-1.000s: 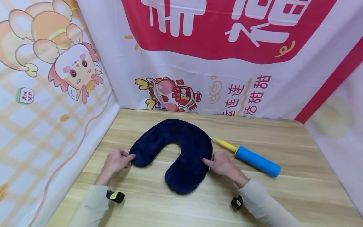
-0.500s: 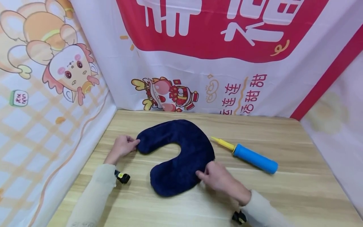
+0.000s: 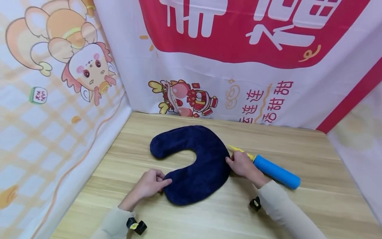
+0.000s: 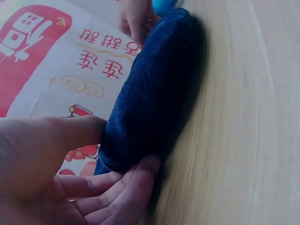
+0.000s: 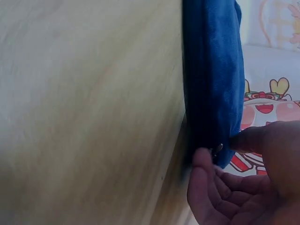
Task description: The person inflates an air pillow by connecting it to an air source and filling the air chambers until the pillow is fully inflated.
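Note:
A dark navy U-shaped neck pillow (image 3: 206, 166) lies flat on the table, its opening facing left. My left hand (image 3: 150, 183) pinches the rounded end of its near arm; in the left wrist view the thumb lies on top and the fingers curl beneath the plush pillow (image 4: 145, 93). At the pillow's right outer edge, my right hand (image 3: 243, 164) pinches the rim. Close by those fingertips, the right wrist view shows a small shiny piece (image 5: 216, 149), too small to identify surely. Behind my right hand lies a blue hand pump (image 3: 277, 171) with a yellow nozzle, partly hidden.
The wooden table (image 3: 298, 142) meets a printed cloth backdrop (image 3: 232, 76) at its far edge. Another patterned cloth (image 3: 68, 132) hangs along the left side. A small black device (image 3: 137, 225) is strapped at each wrist.
The pillow has turned clockwise, its opening swinging toward the left. My left hand has shifted from the far arm's end to the near arm's end. My right hand has moved up along the outer edge.

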The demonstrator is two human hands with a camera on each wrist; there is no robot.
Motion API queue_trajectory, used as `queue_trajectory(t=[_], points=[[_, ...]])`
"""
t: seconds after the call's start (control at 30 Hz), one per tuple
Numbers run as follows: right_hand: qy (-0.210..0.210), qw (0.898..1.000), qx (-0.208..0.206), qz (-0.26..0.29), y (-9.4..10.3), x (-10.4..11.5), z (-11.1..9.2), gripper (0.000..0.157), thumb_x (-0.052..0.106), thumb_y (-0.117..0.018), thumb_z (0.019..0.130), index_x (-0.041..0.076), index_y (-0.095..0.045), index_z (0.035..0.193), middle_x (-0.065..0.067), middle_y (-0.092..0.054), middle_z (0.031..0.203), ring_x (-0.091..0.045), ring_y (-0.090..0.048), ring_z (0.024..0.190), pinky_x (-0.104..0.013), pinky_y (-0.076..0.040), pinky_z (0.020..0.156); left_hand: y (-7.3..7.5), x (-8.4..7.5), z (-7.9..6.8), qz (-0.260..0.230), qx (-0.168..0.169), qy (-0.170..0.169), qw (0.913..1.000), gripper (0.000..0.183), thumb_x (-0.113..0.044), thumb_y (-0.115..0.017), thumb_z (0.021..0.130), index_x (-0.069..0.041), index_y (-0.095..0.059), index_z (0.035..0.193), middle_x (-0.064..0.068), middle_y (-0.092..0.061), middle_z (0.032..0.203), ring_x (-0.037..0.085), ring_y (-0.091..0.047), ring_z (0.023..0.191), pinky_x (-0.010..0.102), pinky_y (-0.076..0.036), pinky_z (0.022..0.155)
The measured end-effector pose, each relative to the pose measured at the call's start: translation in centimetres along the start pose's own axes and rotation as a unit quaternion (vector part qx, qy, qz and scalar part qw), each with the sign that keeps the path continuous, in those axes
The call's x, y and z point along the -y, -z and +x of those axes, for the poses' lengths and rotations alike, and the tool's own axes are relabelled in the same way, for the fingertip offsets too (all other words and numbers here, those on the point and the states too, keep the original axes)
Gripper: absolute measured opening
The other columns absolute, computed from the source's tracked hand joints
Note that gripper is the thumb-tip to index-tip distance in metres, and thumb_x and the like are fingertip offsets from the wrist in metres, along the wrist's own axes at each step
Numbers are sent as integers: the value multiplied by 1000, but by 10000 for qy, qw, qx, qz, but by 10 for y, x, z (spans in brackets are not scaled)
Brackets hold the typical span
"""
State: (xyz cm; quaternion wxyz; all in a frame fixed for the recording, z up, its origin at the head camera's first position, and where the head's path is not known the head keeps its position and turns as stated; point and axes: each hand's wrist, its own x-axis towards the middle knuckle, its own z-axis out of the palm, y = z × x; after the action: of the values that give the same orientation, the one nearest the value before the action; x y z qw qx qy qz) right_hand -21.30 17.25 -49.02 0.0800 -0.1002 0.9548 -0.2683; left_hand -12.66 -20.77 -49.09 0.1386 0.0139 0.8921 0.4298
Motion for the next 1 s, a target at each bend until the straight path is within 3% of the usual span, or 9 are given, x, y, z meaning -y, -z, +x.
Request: queue_trajectory(t=[0.2, 0.3, 0.43, 0.53, 0.63, 0.73, 0.8, 0.87, 1.0], points=[[436, 9987, -80, 268, -33, -31, -4, 51, 32, -62, 101, 21, -52, 51, 11, -48, 43, -11, -47, 41, -28, -37, 44, 15, 7, 3, 10, -81, 130, 9999, 23, -28, -81, 92, -6, -73, 91, -2, -70, 68, 11, -65, 60, 26, -52, 60], [392, 9985, -65, 371, -31, -2, -38, 48, 26, -64, 99, 18, -54, 53, 9, -51, 45, -12, -48, 43, -28, -39, 45, 30, 14, 11, 83, -49, 125, 9999, 23, -26, -81, 91, -4, -73, 93, 0, -71, 70, 11, -64, 62, 27, -53, 62], [1, 9962, 647, 591, -23, 38, -81, 45, 22, -66, 100, 16, -58, 56, 10, -52, 47, -11, -50, 44, -27, -41, 45, 48, 21, 21, 174, 68, 123, 9997, 26, -26, -80, 92, -2, -72, 98, 2, -73, 77, 12, -65, 65, 27, -55, 62], [-16, 9943, 943, 506, -20, 44, -92, 48, 27, -66, 102, 16, -58, 56, 11, -50, 48, -10, -48, 44, -26, -39, 45, 56, 21, 20, 434, 173, 225, 9987, 30, -32, -79, 93, -3, -73, 99, 1, -72, 76, 13, -64, 66, 27, -53, 62], [54, 9969, 688, 371, -10, 37, -79, 49, 30, -68, 101, 16, -58, 55, 9, -48, 48, -11, -46, 43, -29, -39, 44, 57, 21, 9, 722, 329, 374, 9961, 34, -39, -79, 94, -6, -73, 93, 0, -68, 68, 14, -61, 62, 28, -48, 59], [573, 9981, 21, 202, -17, 2, -34, 52, 40, -63, 104, 19, -54, 57, 10, -45, 50, -11, -44, 44, -31, -37, 44, 55, 21, -6, 728, 376, 452, 9956, 34, -39, -79, 94, -7, -70, 87, 0, -66, 63, 14, -61, 60, 28, -46, 57], [580, 9980, -246, -54, -16, -1, -7, 53, 42, -61, 105, 18, -53, 59, 7, -46, 51, -14, -47, 45, -34, -40, 46, 53, 23, -15, 576, 285, 450, 9969, 32, -36, -79, 94, -7, -68, 86, 0, -66, 63, 14, -62, 60, 27, -47, 57], [544, 9968, -400, -422, -17, -1, 16, 52, 42, -58, 106, 15, -54, 62, 1, -52, 58, -19, -55, 54, -38, -46, 53, 50, 24, -19, 392, 170, 465, 9980, 30, -33, -80, 93, -6, -67, 87, 0, -67, 65, 14, -64, 61, 27, -49, 58], [-125, 9961, -90, -868, -2, 31, 29, 42, 32, -60, 106, 8, -58, 72, -13, -62, 75, -32, -64, 74, -50, -54, 72, 46, 28, -21, 235, -9, 523, 9984, 30, -32, -82, 92, -6, -69, 91, 1, -69, 70, 14, -65, 62, 29, -52, 60]])
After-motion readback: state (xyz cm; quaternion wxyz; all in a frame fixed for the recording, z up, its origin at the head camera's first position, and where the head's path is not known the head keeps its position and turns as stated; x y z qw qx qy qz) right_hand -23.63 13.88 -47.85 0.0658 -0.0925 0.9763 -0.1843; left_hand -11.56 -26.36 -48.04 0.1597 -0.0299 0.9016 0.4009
